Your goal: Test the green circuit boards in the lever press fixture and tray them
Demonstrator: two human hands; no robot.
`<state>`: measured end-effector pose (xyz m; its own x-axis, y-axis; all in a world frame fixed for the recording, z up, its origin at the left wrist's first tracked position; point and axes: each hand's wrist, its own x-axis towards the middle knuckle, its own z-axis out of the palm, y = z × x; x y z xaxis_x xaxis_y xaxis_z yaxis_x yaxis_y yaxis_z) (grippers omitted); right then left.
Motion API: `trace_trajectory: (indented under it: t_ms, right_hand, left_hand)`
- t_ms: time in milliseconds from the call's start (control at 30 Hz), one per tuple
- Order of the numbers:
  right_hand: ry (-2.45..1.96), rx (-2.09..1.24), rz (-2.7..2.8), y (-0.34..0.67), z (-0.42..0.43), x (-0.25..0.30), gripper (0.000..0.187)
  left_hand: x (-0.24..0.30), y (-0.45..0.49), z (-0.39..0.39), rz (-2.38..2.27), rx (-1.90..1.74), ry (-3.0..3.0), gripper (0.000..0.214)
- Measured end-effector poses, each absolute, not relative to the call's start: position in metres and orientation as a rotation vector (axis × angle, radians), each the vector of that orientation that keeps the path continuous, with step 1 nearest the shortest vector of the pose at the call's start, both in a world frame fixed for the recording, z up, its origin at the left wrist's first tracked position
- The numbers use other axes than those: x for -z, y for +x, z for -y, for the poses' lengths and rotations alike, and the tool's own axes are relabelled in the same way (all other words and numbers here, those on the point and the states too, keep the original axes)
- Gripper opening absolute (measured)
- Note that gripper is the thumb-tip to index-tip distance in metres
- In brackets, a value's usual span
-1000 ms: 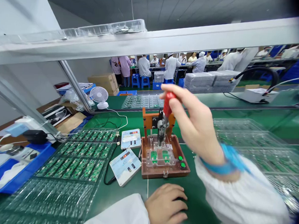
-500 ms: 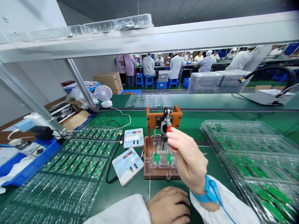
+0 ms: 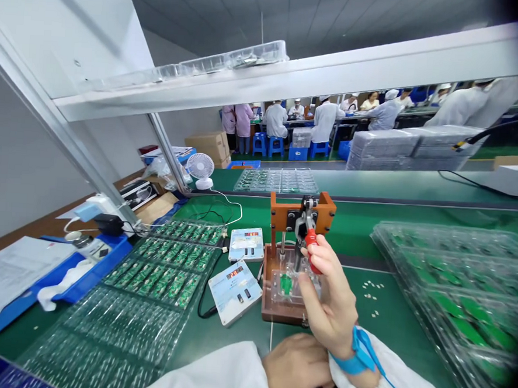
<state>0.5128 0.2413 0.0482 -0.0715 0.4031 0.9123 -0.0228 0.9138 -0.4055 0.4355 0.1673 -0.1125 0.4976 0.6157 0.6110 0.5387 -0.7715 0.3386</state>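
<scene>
My right hand (image 3: pixel 334 301), with a blue wrist strap (image 3: pixel 359 352), has its fingers around the red handle (image 3: pixel 312 250) of a toggle clamp on a small press fixture (image 3: pixel 279 210). Its thumb points down along the near side of the handle. Below the clamp, a clear plate (image 3: pixel 296 299) covers a green circuit board (image 3: pixel 285 284); my hand hides the plate's right part. My left hand (image 3: pixel 298 369) is low on the green bench in front of the fixture, close under my right wrist. Its fingers are blurred and partly hidden.
Two digital display boxes (image 3: pixel 235 292) with cables stand left of the fixture. A clear tray of boards (image 3: pixel 162 264) lies farther left, and stacked trays (image 3: pixel 447 276) stand at right. Small pale pieces (image 3: pixel 371 291) lie between. A fan (image 3: pixel 200 167) and overhead shelf (image 3: pixel 248 79) are beyond.
My right fingers have shifted on the red handle, and more of it shows. My left hand has moved down and nearer my right wrist. The view has swung left.
</scene>
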Motion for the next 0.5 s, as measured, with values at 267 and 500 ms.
trace_trajectory:
  t_ms: [267,500]
  right_hand:
    - [-0.276,-0.274,1.698,0.52,-0.246,-0.055,0.071]
    - [-0.265,-0.259,1.702,0.52,-0.246,-0.055,0.072]
  left_hand:
    - [0.037,0.413,-0.165,-0.86,-1.742,2.428,0.027]
    - [0.007,0.336,-0.173,-1.515,-1.562,2.224,0.009]
